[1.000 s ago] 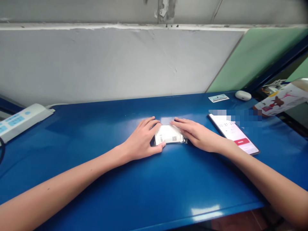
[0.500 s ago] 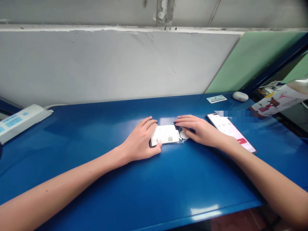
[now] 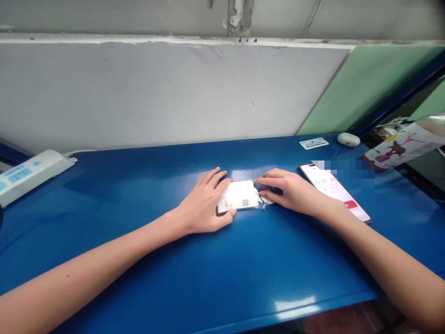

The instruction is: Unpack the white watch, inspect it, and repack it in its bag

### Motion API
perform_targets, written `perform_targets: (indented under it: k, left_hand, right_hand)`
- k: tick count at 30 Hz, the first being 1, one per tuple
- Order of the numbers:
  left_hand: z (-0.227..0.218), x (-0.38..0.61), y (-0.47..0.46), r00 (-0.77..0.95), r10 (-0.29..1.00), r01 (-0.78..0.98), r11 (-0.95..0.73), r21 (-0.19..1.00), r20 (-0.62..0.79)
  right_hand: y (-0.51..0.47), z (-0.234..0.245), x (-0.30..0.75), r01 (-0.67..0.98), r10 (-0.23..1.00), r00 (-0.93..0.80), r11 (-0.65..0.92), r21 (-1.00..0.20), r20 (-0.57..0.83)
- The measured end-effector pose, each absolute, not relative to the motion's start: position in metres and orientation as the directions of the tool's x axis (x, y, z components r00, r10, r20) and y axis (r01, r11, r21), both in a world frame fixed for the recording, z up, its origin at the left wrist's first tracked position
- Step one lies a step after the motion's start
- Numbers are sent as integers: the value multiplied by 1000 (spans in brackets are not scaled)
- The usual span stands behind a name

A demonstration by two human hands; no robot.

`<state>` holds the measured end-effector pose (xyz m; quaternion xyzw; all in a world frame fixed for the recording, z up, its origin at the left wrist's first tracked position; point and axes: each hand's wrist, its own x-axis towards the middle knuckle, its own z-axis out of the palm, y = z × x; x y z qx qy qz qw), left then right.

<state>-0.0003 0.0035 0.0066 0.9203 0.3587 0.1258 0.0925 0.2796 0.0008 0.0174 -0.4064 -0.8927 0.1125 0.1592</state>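
Note:
A small clear plastic packet (image 3: 239, 195) with a white printed label or card and a dark edge lies flat on the blue table (image 3: 167, 273). Two small square codes show on its white face. My left hand (image 3: 208, 202) grips the packet's left end, the thumb on the near edge and the fingers over the far edge. At the other end, my right hand (image 3: 285, 188) pinches the crinkled plastic between thumb and fingers. Something dark and something whitish show under the right fingers; their kind is mostly hidden.
Right of my right hand lies a phone (image 3: 339, 192) with a running timer. Behind it are a card (image 3: 314, 143) and a white earbud case (image 3: 348, 139). A printed bottle (image 3: 406, 144) leans at the far right. A power strip (image 3: 31, 176) sits at the left.
My right thumb and fingers have closed in on the packet's right end. My left hand stays at the other end, its thumb shifted slightly right.

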Motion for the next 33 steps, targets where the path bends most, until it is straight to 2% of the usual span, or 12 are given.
perform_targets:
  k: [14, 22, 33]
  left_hand:
    - [3, -1, 6, 703, 678, 608, -730, 314, 214]
    - [5, -1, 5, 702, 670, 585, -736, 340, 243]
    - [5, -1, 6, 701, 674, 582, -730, 359, 233]
  right_hand:
    - [-5, 23, 278, 663, 727, -640, 686, -300, 249]
    - [-4, 25, 279, 619, 734, -652, 661, -423, 192]
    - [-6, 12, 269, 621, 765, -591, 634, -462, 256]
